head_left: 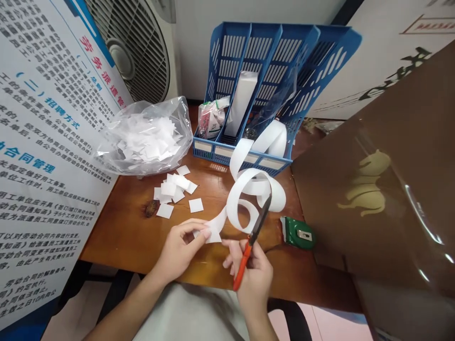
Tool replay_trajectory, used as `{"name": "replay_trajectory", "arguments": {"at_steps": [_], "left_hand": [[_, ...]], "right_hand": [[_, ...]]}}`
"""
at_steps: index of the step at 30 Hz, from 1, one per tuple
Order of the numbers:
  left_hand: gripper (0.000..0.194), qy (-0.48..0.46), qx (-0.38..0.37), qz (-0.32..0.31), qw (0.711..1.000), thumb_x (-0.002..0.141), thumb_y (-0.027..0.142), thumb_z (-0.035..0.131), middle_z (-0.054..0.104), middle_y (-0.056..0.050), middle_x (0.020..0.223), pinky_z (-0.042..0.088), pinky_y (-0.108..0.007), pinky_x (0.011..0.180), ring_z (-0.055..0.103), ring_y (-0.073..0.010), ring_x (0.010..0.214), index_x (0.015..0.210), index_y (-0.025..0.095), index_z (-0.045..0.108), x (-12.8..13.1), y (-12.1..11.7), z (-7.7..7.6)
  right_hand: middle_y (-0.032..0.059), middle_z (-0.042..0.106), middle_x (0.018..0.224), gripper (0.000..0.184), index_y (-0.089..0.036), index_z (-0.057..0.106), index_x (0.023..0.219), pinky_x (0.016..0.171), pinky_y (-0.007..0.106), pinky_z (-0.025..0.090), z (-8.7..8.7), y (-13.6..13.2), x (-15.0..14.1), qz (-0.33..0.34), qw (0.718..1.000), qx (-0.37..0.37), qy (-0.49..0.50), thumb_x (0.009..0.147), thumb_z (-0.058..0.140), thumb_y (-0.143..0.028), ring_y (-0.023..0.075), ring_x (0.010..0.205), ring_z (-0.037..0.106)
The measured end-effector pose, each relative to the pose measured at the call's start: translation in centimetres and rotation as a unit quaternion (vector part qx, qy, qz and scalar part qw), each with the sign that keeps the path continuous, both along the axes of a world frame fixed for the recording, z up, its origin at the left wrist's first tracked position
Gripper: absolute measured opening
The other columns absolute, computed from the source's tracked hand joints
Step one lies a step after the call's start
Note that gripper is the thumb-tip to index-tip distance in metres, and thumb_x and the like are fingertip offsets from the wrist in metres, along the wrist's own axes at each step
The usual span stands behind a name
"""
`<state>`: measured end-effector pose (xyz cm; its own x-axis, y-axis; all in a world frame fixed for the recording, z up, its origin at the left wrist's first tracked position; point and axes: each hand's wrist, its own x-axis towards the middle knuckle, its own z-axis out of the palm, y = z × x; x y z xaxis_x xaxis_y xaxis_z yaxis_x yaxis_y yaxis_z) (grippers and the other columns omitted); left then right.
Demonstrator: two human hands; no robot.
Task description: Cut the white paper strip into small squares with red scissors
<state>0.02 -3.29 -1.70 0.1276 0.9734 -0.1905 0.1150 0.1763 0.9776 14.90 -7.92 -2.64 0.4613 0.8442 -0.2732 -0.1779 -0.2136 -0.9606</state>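
My left hand [183, 248] pinches the end of a white strip [232, 201] between thumb and fingers. The strip runs from there in loose curls back to the blue file rack. Scissors [246, 263] with red handles are in my right hand [250, 267], one dark blade pointing up and away across the curls. The blades look spread, the other one lying low toward the strip's end. Small white squares [174, 188] lie in a loose heap beyond my left hand, one single square [195, 205] apart from them. A clear plastic bag [145, 137] behind them holds many more squares.
At the back stands the blue file rack [245, 151], with a white box [241, 102] and a small packet [211, 118] in it. A green tape measure [298, 232] lies right on the wooden table [124, 227]. A fan [135, 52] and printed board [53, 156] flank the left.
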Motion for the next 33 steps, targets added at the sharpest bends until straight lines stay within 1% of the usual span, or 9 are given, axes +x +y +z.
{"name": "replay_trajectory", "arguments": {"at_steps": [6, 10, 14, 16, 18, 21, 24, 29, 33], "left_hand": [[0.02, -0.078, -0.04, -0.03, 0.996, 0.089, 0.038, 0.075, 0.076, -0.011, 0.113, 0.06, -0.031, 0.079, 0.072, -0.0217, 0.094, 0.084, 0.02, 0.081, -0.2, -0.6, 1.5], [0.012, -0.09, -0.037, 0.006, 0.995, 0.087, 0.033, 0.076, 0.068, -0.013, 0.137, 0.063, -0.036, 0.084, 0.066, -0.0311, 0.125, 0.086, 0.024, 0.084, 0.0, -1.2, 1.3], [0.01, -0.124, -0.052, 0.007, 0.991, 0.086, 0.03, 0.076, 0.074, -0.013, 0.128, 0.061, -0.039, 0.096, 0.049, -0.0328, 0.146, 0.083, 0.025, 0.085, 0.9, -1.7, 1.5], [0.012, -0.148, -0.073, 0.007, 0.986, 0.085, 0.031, 0.077, 0.075, -0.012, 0.125, 0.06, -0.038, 0.097, 0.059, -0.0318, 0.136, 0.08, 0.023, 0.084, 1.6, -1.8, 1.6], [0.016, -0.168, -0.085, 0.021, 0.982, 0.085, 0.033, 0.077, 0.077, -0.012, 0.118, 0.061, -0.035, 0.091, 0.072, -0.0273, 0.112, 0.08, 0.02, 0.083, 2.1, -1.7, 1.4], [0.019, -0.138, -0.08, 0.079, 0.984, 0.087, 0.036, 0.076, 0.08, -0.009, 0.095, 0.061, -0.029, 0.077, 0.073, -0.0192, 0.083, 0.085, 0.018, 0.081, 2.5, -1.4, 0.6], [0.017, -0.091, -0.058, 0.102, 0.989, 0.087, 0.034, 0.077, 0.08, -0.007, 0.089, 0.06, -0.026, 0.074, 0.072, -0.0178, 0.081, 0.087, 0.017, 0.08, 2.4, -0.7, -0.4], [0.013, -0.086, -0.03, 0.052, 0.995, 0.088, 0.03, 0.076, 0.08, -0.007, 0.095, 0.061, -0.024, 0.079, 0.074, -0.0171, 0.087, 0.087, 0.018, 0.079, 2.3, 0.5, -1.5], [0.025, -0.114, -0.054, 0.081, 0.989, 0.085, 0.028, 0.08, 0.076, -0.003, 0.086, 0.059, -0.019, 0.071, 0.071, -0.0129, 0.079, 0.108, 0.021, 0.075, 2.7, 0.8, -2.0]], "right_hand": [[-0.0056, 0.062, 0.072, 0.042, -0.02, 0.049, 0.079, 0.036, 0.017, 0.036, -0.2, 2.5, -0.6, 0.025, 0.993, 0.082, 0.077, 0.08, 0.086, -0.038, 0.0033, 0.037, 0.045], [-0.0053, 0.063, 0.08, 0.039, -0.021, 0.048, 0.084, 0.042, 0.02, 0.044, -0.4, 3.0, -0.3, -0.046, 0.992, 0.119, 0.018, 0.081, 0.086, -0.031, 0.0047, 0.042, 0.051], [-0.0028, 0.063, 0.08, 0.038, -0.023, 0.045, 0.083, 0.048, 0.025, 0.049, -0.6, 2.9, -0.3, -0.104, 0.979, 0.153, -0.084, 0.086, 0.081, -0.031, 0.0086, 0.048, 0.055], [-0.0024, 0.061, 0.078, 0.036, -0.024, 0.045, 0.081, 0.055, 0.029, 0.053, -0.9, 2.9, -0.4, -0.12, 0.966, 0.179, -0.14, 0.088, 0.08, -0.029, 0.0118, 0.057, 0.059], [-0.0027, 0.058, 0.076, 0.035, -0.024, 0.046, 0.079, 0.063, 0.031, 0.054, -1.2, 2.8, -0.5, -0.128, 0.955, 0.2, -0.179, 0.087, 0.08, -0.026, 0.0138, 0.064, 0.061], [-0.0043, 0.058, 0.075, 0.036, -0.024, 0.045, 0.08, 0.056, 0.03, 0.051, -1.5, 2.8, -0.7, -0.116, 0.96, 0.192, -0.169, 0.089, 0.079, -0.026, 0.0116, 0.054, 0.059], [-0.0064, 0.056, 0.074, 0.034, -0.023, 0.045, 0.081, 0.049, 0.028, 0.049, -2.0, 2.8, -0.9, -0.096, 0.973, 0.168, -0.123, 0.091, 0.076, -0.031, 0.0095, 0.044, 0.056], [-0.007, 0.054, 0.074, 0.035, -0.021, 0.05, 0.081, 0.05, 0.023, 0.051, -2.8, 2.9, -1.0, -0.076, 0.98, 0.136, -0.121, 0.081, 0.085, -0.029, 0.0081, 0.047, 0.059], [-0.0081, 0.053, 0.071, 0.037, -0.022, 0.048, 0.08, 0.048, 0.022, 0.051, -2.8, 3.0, -0.8, -0.08, 0.985, 0.107, -0.112, 0.082, 0.085, -0.03, 0.008, 0.045, 0.058]]}}
